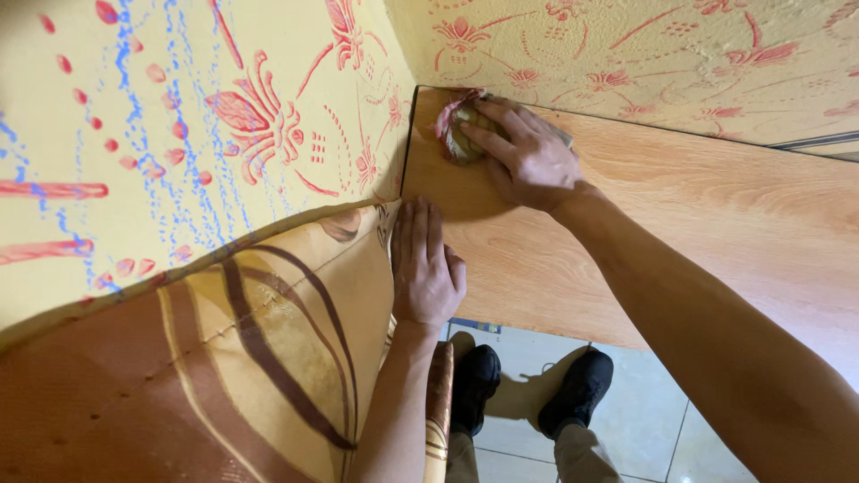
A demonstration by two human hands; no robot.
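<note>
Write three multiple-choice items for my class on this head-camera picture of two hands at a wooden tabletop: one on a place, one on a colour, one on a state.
1. Where does the crumpled cloth lie?
A. In the far corner of the tabletop, by the patterned wall
B. On the tiled floor
C. On the cushion

2. What colour are the shoes?
A. White
B. Black
C. Red

3. How does the left hand rest?
A. Clenched in a fist
B. Lifted in the air
C. Flat, fingers together, at the tabletop's edge

Answers: 1 A, the right hand presses the cloth into that corner. 2 B, both shoes show black on the pale floor. 3 C, the palm lies down with straight fingers.
</note>
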